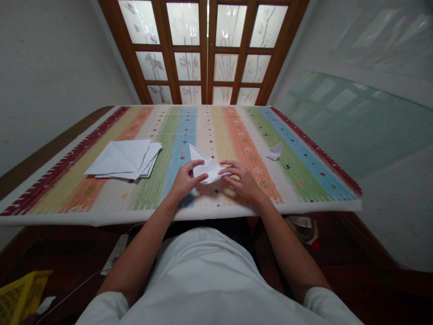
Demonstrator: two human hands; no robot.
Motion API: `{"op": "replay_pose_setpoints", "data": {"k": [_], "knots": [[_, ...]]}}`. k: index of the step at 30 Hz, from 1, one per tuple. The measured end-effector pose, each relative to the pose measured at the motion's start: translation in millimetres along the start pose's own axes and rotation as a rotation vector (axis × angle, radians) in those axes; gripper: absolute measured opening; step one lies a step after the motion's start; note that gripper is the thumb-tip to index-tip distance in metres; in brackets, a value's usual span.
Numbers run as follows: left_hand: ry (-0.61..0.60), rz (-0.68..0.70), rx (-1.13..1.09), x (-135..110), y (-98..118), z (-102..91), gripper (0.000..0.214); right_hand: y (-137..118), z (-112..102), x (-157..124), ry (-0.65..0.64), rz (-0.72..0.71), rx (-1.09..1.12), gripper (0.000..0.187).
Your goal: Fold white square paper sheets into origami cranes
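Between my two hands is a folded piece of white paper (210,170), with one pointed flap standing up at its far left. My left hand (190,177) grips its left side, thumb in front and fingers behind. At the right edge, my right hand (241,178) pinches the paper between thumb and fingers. The paper is held just over the striped tablecloth (158,189), near the table's front edge. Off to the left lies a loose stack of white paper sheets (118,158). A small folded white paper piece (275,152) rests on the cloth to the right.
Wooden doors with glass panes (208,49) stand beyond the table's far edge. A greenish glass sheet (355,122) is at the right wall. On the floor are a yellow plastic crate (25,293), a white power strip (115,253) with a cord, and a bag (302,229).
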State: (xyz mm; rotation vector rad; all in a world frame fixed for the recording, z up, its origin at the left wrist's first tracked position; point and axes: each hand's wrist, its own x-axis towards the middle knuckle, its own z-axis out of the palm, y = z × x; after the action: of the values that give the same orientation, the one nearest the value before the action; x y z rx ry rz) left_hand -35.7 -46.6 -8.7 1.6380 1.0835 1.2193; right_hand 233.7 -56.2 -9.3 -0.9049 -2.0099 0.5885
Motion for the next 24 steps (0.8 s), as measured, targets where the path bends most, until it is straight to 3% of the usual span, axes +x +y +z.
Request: {"op": "replay_pose_setpoints", "data": {"k": [2,7,12,18,24], "knots": [[-0.001,-0.036,-0.012,-1,-2,0.4,0.062,3,-3,-2,-0.025,-0.039,-0.016,0.015],[0.004,-0.078,-0.051,-1,-7,0.7,0.061,8,-2,-5,-0.077,-0.103,-0.107,0.026],[0.004,-0.054,-0.017,-1,-7,-0.4,0.052,9,1,-2,-0.046,-0.114,-0.129,0.018],[-0.026,0.009,0.093,-1,-2,-0.2,0.035,1,-1,0,0.039,0.079,-0.046,0.032],[-0.105,0.038,0.073,-3,2,1.4,0.053,-5,0,6,0.124,0.262,0.078,0.023]]}}
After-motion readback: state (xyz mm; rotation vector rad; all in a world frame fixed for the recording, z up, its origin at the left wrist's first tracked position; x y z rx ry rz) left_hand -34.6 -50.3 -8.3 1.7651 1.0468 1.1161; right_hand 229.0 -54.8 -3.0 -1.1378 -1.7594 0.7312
